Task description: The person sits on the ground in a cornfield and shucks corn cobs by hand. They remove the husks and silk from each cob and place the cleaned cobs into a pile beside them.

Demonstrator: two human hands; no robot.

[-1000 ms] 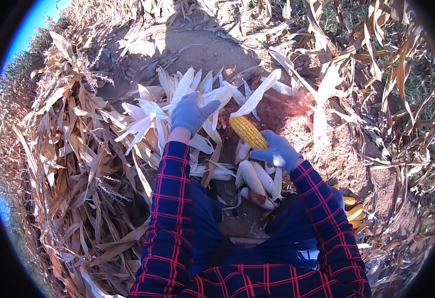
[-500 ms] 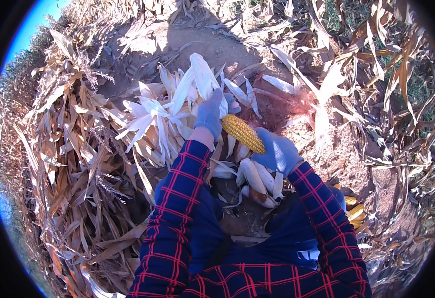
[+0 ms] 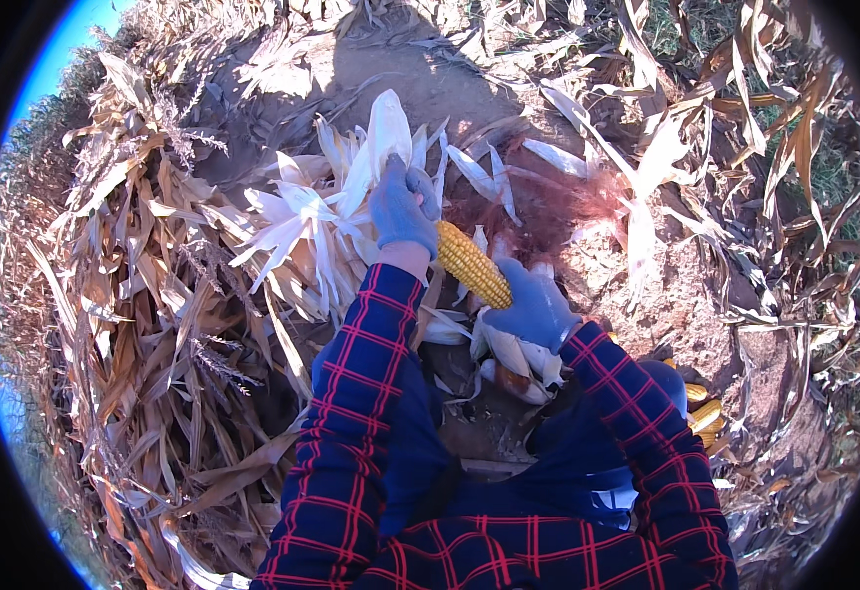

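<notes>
Between my hands is a yellow ear of corn, its kernels bare. My right hand, in a grey glove, is closed round the ear's lower right end. My left hand, gloved alike, is closed on pale husk at the ear's upper left end. The husk leaves stick up past my fingers. Exactly where husk and ear join is hidden by the left glove. Loose pale husks fan out left of that hand. Below the right hand lie ears in pale husk.
A tall heap of dry corn stalks stands on the left. Several husked yellow ears lie on the soil right of my right forearm. Reddish netting or fibre and scattered husks lie beyond my hands. Dry leaves cover the far right.
My left hand has shifted slightly left with the husk. The ear and my right hand have moved a little down and left.
</notes>
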